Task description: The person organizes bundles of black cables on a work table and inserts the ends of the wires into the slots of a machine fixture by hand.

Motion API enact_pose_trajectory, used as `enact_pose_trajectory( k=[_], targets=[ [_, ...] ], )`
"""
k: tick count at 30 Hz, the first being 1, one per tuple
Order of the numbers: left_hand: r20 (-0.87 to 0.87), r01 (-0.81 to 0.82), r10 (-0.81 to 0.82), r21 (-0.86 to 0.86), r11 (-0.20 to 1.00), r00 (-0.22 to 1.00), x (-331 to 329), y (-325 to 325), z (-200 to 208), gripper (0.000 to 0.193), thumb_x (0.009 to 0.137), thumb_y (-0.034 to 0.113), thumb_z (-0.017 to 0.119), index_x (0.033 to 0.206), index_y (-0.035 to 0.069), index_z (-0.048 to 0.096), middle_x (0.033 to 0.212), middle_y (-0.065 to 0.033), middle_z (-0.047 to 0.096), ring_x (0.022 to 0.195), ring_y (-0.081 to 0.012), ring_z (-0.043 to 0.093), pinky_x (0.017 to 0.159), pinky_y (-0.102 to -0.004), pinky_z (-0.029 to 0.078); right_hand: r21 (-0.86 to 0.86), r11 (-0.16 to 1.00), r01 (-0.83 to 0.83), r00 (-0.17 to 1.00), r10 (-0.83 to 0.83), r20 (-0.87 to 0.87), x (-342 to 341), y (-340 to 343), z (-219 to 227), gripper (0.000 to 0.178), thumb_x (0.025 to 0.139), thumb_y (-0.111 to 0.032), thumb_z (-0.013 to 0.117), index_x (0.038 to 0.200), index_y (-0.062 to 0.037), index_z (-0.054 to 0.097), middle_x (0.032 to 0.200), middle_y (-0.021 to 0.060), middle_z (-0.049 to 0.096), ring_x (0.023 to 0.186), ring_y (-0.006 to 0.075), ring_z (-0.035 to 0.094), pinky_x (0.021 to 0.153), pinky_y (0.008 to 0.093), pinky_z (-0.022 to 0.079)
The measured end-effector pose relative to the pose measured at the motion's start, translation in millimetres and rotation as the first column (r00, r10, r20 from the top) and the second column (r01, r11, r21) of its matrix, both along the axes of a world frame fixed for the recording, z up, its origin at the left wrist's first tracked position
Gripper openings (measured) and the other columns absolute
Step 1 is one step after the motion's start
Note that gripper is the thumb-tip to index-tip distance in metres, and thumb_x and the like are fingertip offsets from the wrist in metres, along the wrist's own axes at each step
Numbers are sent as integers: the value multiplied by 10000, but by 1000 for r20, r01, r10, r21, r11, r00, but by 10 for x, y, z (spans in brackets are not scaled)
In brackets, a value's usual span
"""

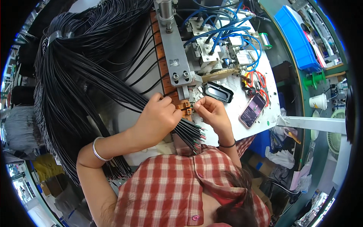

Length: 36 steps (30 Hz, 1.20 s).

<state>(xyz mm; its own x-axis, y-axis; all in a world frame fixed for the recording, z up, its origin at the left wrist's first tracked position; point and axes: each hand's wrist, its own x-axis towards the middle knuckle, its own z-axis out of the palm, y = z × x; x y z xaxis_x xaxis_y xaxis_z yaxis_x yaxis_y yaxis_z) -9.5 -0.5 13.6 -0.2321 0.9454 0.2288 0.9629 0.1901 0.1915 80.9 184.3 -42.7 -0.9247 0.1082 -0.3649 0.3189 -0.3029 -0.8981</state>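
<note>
My left hand [160, 117] is closed at the left side of an orange clamp block [184, 107], its fingertips on a thin black cable. Across the block, my right hand [214, 115] pinches what looks like the cable's fine wire end between thumb and forefinger. Much of the cable is hidden by the fingers and the block. Beneath my left hand runs a thick bundle of black cables [113, 85]. Its stripped red and green wire ends [196, 140] fan out near my shirt. An orange track [162, 62] carries several more black cables away from me.
A grey metal press [172, 45] stands over the track, beside valve blocks with blue air tubes [223, 36]. Right of it lie a black oval tray [218, 92], a phone [252, 109] and red-handled tools [261, 83]. A blue bin [297, 38] is at far right.
</note>
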Motion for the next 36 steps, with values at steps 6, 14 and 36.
enact_pose_trajectory(
  k=[6, 14, 36],
  targets=[
    [-52, 4, -1, 58, 998, 999, -10, -1, -35, 105, 603, 50, 585, 629, 74, 487, 604, -49, 492, 685, -192, 495, 653, -317, 370, 145, 979, 140, 981, -118, -153, -24, -85, -35, 65, 828, -73, 627, 845, -19, 594, 651, -52, 541, 576, 0, 463, 492, 156, 336],
    [-102, -84, 90, 57, 995, 991, 10, 7, 28, 90, 618, 49, 576, 638, 71, 491, 642, -48, 479, 669, -189, 486, 606, -306, 364, 50, 974, 220, 972, -215, -91, -8, -43, -81, 68, 798, -46, 660, 824, 4, 622, 702, -8, 600, 551, 13, 496, 444, 139, 325],
    [148, -73, 68, 31, 997, 987, 20, -16, 107, 260, 500, -16, 594, 731, 42, 490, 742, -73, 472, 754, -254, 462, 636, -338, 382, -124, 991, 44, 977, -68, -200, 42, -43, 20, 50, 798, -33, 656, 807, 8, 629, 678, 9, 610, 585, 38, 537, 527, 154, 410]
  ],
)
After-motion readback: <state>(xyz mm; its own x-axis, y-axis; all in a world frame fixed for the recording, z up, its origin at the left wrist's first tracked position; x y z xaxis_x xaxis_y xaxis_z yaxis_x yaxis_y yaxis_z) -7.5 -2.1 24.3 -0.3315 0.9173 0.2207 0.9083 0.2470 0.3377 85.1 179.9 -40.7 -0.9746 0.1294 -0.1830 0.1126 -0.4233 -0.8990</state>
